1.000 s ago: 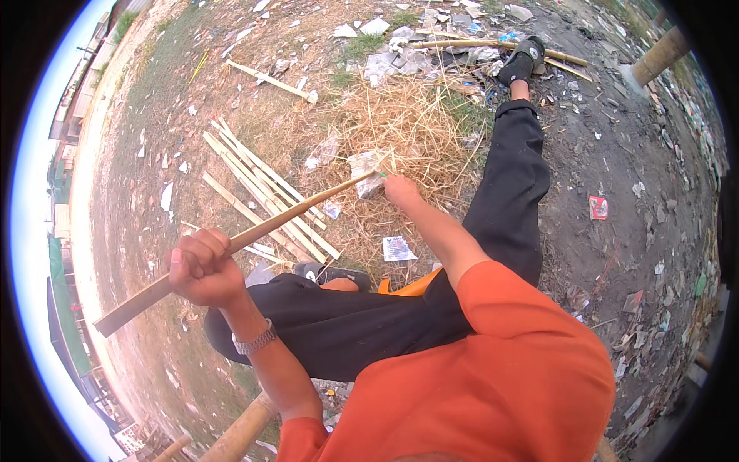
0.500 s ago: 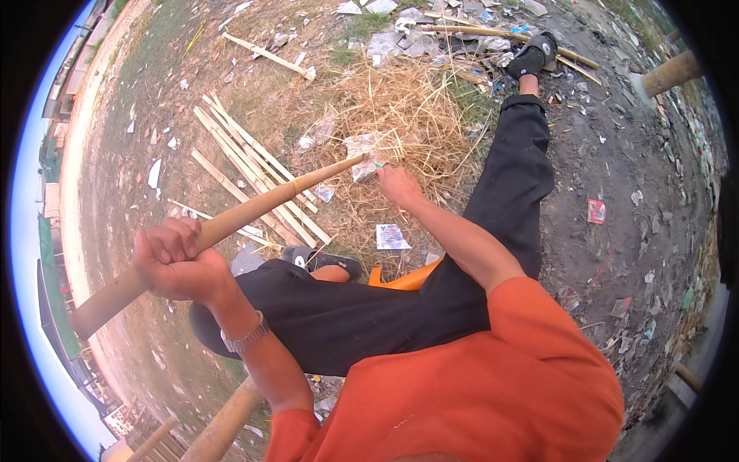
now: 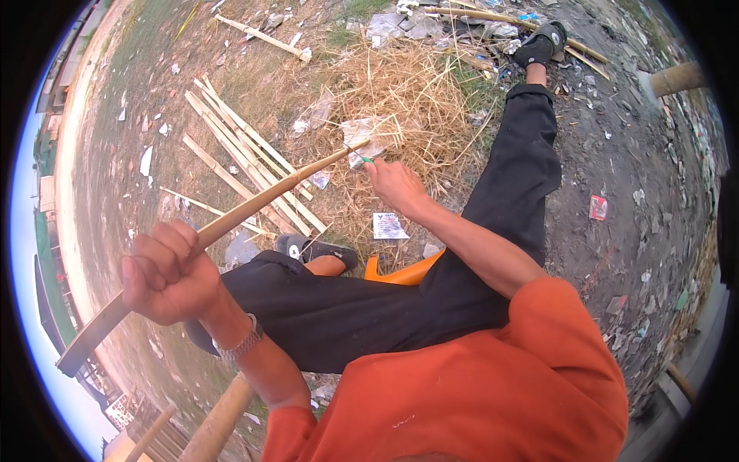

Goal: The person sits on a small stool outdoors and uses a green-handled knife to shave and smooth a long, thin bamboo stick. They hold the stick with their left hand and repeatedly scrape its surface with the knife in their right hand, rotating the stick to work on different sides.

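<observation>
My left hand [image 3: 171, 269], with a metal-banded watch at the wrist, is wrapped round a long piece of bamboo [image 3: 262, 196]. The bamboo slants from the lower left up to a thin tip near the middle, over a straw-like pile of shavings [image 3: 408, 92]. Close to that tip, my right hand [image 3: 394, 185] is closed on a small green-handled knife [image 3: 368, 159]. Its blade is thin and hard to make out, at or beside the bamboo's end; I cannot tell whether it touches.
Several pale bamboo strips [image 3: 246, 154] lie on the ground to the left. An orange plastic piece [image 3: 404, 273] shows under my legs, between my sandalled feet. Bamboo poles [image 3: 523, 27] lie at the far right, and a thick post [image 3: 677, 78] stands at the right. Litter is scattered around.
The bamboo has turned in my left hand and now shows a narrower side. Both hands have shifted slightly; the bamboo's tip has moved left and up.
</observation>
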The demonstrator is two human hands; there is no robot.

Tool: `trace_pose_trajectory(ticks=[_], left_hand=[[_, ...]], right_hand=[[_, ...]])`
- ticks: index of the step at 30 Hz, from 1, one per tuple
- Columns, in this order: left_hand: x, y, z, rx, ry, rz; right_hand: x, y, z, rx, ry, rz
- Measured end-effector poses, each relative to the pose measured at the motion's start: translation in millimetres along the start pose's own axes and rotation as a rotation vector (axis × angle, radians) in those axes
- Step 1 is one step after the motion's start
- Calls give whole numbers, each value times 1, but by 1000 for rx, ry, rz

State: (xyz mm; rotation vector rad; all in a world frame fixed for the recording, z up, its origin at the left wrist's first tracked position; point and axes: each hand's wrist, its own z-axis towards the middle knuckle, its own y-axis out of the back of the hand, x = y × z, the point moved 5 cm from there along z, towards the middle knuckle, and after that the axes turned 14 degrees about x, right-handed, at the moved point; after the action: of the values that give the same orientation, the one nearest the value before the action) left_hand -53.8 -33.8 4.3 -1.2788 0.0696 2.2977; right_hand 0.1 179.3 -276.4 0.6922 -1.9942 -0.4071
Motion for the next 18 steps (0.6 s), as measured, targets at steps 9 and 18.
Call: trace_pose_trajectory(ticks=[9,18], left_hand=[[2,1,1,-62,10,-17],[0,-3,-1,-44,3,9]], right_hand=[[3,-7,-8,-25,3,-35],[5,-9,-8,-91,53,-11]])
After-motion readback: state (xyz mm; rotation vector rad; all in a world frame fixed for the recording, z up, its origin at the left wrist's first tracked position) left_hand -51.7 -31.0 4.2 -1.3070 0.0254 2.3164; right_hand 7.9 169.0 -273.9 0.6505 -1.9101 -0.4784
